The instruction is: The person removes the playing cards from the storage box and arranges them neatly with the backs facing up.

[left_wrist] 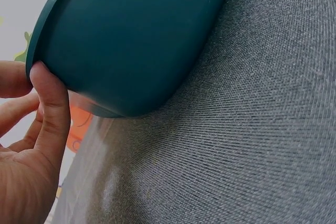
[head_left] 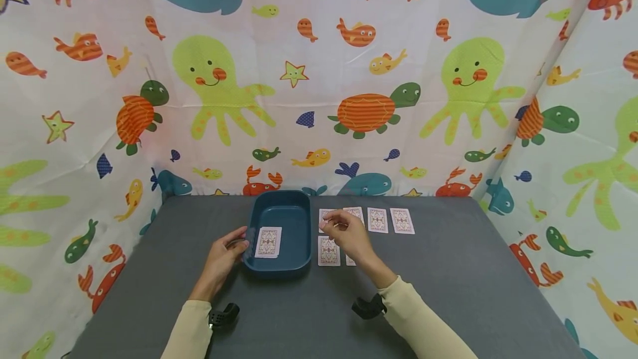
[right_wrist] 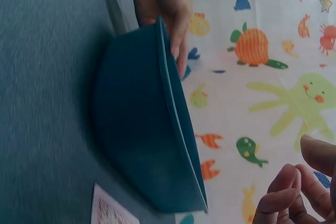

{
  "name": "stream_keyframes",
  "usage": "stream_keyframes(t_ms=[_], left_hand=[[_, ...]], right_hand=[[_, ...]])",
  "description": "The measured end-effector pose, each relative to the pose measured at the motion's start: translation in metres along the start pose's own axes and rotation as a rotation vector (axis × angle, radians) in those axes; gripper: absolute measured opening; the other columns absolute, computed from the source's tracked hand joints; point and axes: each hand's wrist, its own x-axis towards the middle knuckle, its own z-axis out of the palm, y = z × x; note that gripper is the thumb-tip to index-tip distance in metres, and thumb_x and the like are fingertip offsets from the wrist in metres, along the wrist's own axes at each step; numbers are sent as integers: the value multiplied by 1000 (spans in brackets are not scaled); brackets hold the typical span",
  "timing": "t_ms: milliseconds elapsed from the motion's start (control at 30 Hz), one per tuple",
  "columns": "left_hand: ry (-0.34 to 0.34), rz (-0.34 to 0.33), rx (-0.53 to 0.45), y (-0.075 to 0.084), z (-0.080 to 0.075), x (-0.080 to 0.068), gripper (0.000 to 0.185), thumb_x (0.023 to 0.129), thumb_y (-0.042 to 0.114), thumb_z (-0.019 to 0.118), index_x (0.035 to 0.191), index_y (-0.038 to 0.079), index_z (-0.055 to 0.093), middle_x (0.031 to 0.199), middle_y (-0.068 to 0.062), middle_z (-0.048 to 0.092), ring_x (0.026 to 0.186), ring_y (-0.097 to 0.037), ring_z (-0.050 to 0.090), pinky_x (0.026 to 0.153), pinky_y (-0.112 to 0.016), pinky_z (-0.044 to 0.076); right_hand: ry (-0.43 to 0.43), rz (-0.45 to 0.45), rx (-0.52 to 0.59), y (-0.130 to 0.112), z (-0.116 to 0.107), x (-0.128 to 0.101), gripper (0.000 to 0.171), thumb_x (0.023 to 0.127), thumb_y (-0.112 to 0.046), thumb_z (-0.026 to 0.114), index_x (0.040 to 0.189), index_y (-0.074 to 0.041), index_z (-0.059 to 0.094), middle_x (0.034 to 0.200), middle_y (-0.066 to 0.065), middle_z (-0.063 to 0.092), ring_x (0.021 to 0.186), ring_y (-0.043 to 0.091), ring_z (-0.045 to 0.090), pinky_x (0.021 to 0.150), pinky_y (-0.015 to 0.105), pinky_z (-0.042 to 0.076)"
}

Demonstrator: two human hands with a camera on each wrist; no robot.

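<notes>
In the head view my left hand (head_left: 222, 258) is at the left side of a dark blue plastic tray (head_left: 294, 269). The left wrist view shows the thumb and a finger pinching the tray's rim (left_wrist: 34, 40). Inside the tray lies a small stack of playing cards (head_left: 268, 242), patterned backs up. My right hand (head_left: 351, 235) hovers over the cards right of the tray, fingers loosely bent. Its thumb and fingertips are apart in the right wrist view, with nothing between them. Under it, one upper-row card (head_left: 323, 227) and one lower-row card (head_left: 350, 262) are partly hidden.
More face-down cards lie on the grey table (head_left: 448, 287): one card (head_left: 329, 251) below the right hand, and a card (head_left: 377, 220) and another card (head_left: 402, 220) farther right. A curtain (head_left: 309, 170) with sea animals hangs behind the table.
</notes>
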Motion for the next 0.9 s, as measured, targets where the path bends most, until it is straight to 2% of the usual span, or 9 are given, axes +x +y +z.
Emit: stream_keyframes(t_ms=[233, 367, 467, 600, 767, 900], left_hand=[[7, -7, -1, -2, 1, 2, 46, 97, 14, 59, 143, 18, 51, 141, -12, 50, 114, -25, 54, 81, -28, 51], [6, -6, -3, -1, 1, 2, 46, 98, 15, 59, 143, 18, 51, 141, -12, 50, 114, -25, 54, 81, -29, 51], [2, -4, -8, 0, 1, 2, 46, 98, 15, 59, 143, 18, 51, 141, -12, 49, 115, -26, 54, 82, -29, 51], [0, -4, -12, -1, 0, 2, 46, 98, 15, 59, 144, 18, 51, 141, -13, 49, 116, -27, 54, 84, -30, 52], [1, -6, -14, -1, 0, 2, 47, 98, 15, 59, 144, 17, 50, 141, -13, 50, 115, -27, 54, 83, -30, 52], [-1, -5, -9, -1, 0, 1, 47, 98, 16, 59, 144, 18, 50, 141, -12, 49, 118, -27, 53, 85, -30, 52]], right_hand=[[-50, -8, 51, 2, 24, -1, 24, 89, -18, 72, 110, -7, 68, 89, 7, 59, 65, 12, 54, 56, 21, 43], [-77, -5, 59, -2, 34, 1, 27, 89, -17, 72, 113, -5, 67, 95, 12, 60, 72, 14, 55, 61, 22, 45], [-91, -12, 66, -7, 41, 1, 26, 89, -17, 72, 113, -8, 67, 98, 12, 61, 79, 15, 56, 65, 22, 47], [-108, -50, 57, -10, 52, 2, 25, 89, -22, 73, 113, -15, 68, 100, 8, 63, 87, 16, 58, 70, 22, 47], [-123, -64, 17, -12, 66, 10, 25, 90, -22, 72, 113, -16, 68, 108, 14, 65, 95, 18, 59, 76, 24, 49], [-128, -58, -13, -11, 74, 16, 26, 89, -22, 72, 114, -16, 68, 113, 18, 64, 95, 18, 60, 77, 25, 50]])
